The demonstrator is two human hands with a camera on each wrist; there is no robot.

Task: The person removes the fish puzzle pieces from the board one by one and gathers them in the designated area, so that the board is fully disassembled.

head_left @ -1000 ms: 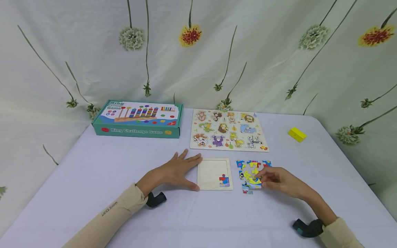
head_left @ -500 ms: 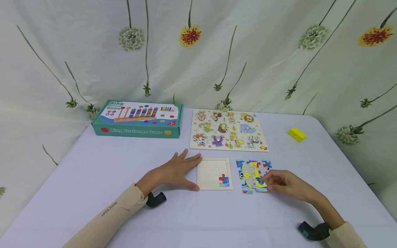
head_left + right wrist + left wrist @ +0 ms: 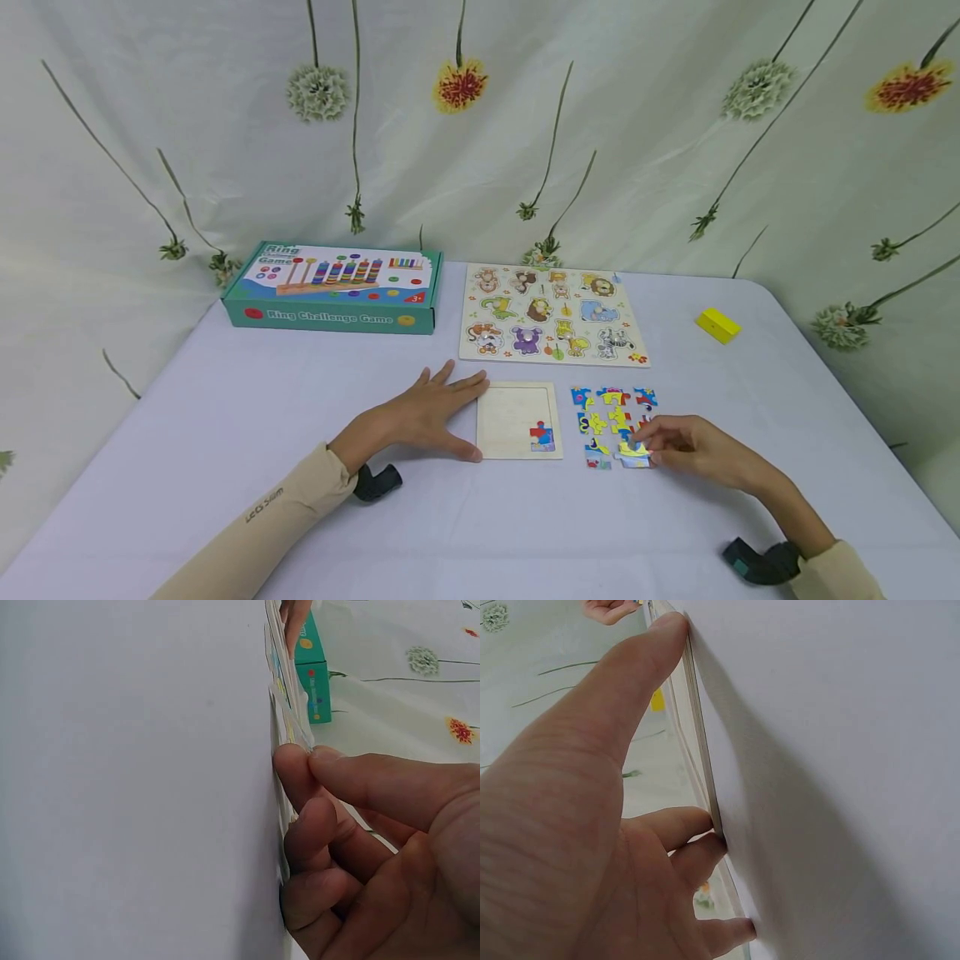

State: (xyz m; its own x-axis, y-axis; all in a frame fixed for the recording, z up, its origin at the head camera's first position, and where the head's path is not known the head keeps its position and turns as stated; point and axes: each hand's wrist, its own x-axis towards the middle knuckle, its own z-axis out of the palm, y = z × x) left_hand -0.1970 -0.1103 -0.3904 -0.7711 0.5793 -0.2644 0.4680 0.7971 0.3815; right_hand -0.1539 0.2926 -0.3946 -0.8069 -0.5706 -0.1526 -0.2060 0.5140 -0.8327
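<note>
My left hand (image 3: 431,414) lies spread at the left edge of a shallow wooden puzzle tray (image 3: 506,417), its thumb and fingertips touching that edge. One red and blue jigsaw piece (image 3: 542,438) sits in the tray's lower right corner. To the right of the tray, my right hand (image 3: 701,450) pinches a yellow and blue jigsaw piece (image 3: 632,451) between thumb and index finger. In the right wrist view this piece (image 3: 294,724) appears tilted up a little at the fingertips. Several other loose jigsaw pieces (image 3: 596,423) lie around it, some partly hidden by my right hand.
An animal peg puzzle board (image 3: 551,317) lies behind the tray. A green Ring Challenge Game box (image 3: 333,287) stands at the back left. At the back right is a yellow block (image 3: 718,325). A white cloth (image 3: 480,533) covers the table, and a flowered curtain (image 3: 637,125) hangs behind.
My right hand has shifted slightly right and toward me, drawing the yellow and blue jigsaw piece away from the other pieces. My left hand and the tray have stayed put.
</note>
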